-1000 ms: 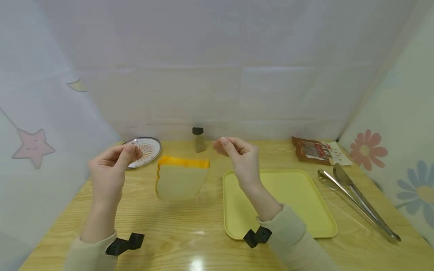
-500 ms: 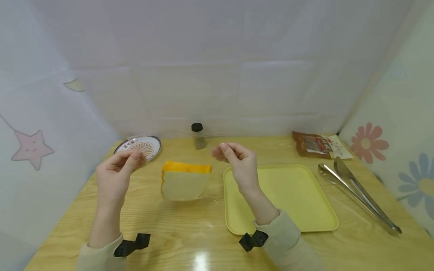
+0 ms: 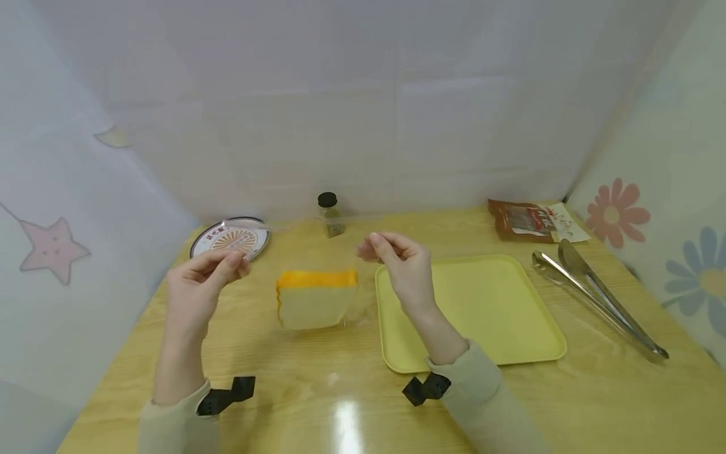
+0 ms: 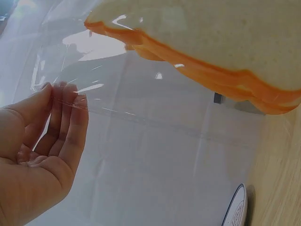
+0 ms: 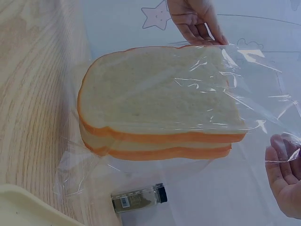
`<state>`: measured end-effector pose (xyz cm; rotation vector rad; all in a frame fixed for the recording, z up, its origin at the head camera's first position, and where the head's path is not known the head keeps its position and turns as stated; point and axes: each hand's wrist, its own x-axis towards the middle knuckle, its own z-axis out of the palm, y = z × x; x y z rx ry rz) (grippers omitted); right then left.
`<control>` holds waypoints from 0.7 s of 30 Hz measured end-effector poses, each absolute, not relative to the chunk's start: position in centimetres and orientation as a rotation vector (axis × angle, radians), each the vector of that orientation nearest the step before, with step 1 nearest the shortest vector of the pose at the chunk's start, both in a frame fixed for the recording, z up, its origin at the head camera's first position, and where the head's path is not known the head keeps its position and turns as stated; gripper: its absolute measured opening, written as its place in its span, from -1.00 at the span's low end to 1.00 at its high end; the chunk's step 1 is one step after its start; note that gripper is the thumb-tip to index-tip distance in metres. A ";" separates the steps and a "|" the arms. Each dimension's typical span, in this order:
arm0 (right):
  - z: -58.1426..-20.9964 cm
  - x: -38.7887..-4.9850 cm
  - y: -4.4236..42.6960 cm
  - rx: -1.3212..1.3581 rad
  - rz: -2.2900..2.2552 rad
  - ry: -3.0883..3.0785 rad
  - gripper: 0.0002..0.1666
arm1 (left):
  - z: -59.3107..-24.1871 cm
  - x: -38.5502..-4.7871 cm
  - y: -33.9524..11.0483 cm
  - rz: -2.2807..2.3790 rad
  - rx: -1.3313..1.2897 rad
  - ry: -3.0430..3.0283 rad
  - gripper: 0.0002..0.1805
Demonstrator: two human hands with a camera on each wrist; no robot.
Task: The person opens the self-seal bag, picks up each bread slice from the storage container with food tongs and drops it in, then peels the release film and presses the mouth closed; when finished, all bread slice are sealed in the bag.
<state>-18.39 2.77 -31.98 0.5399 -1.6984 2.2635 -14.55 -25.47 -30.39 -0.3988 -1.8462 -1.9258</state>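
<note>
Bread slices hang in a clear plastic bag between the two hands, orange crust uppermost in the head view. My left hand pinches the bag's upper left part between thumb and fingers. On the other side, my right hand pinches the upper right part the same way. The right wrist view shows at least two slices lying together inside the clear bag. In the left wrist view the left hand holds the film's edge, away from the crust.
A yellow tray lies to the right, with metal tongs beside it. Behind the tray is a brown and white packet. A black-capped jar stands at the back, and a patterned plate lies behind the left hand.
My left hand has moved a little to the right, closer to the right hand, and the bagged bread has shifted right. The head view has tilted down slightly. Both hands keep hold of the bag.
</note>
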 end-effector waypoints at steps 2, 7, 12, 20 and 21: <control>-31.8 -18.6 2.8 0.550 2.264 -1.702 -0.70 | -30.3 -14.8 -25.6 -1.936 -0.443 -1.824 -0.86; -31.8 -18.6 2.9 0.552 2.288 -1.693 -0.66 | -30.4 -14.7 -25.7 -1.952 -0.494 -1.825 -0.83; -32.1 -18.4 3.1 0.514 2.299 -1.686 -0.69 | -30.5 -14.5 -25.7 -1.941 -0.464 -1.881 -0.84; -31.8 -18.7 3.4 0.491 2.321 -1.694 -0.69 | -30.2 -14.6 -25.9 -1.967 -0.461 -1.901 -0.82; -31.6 -18.8 3.5 0.491 2.326 -1.704 -0.68 | -30.1 -14.7 -25.9 -1.971 -0.464 -1.899 -0.82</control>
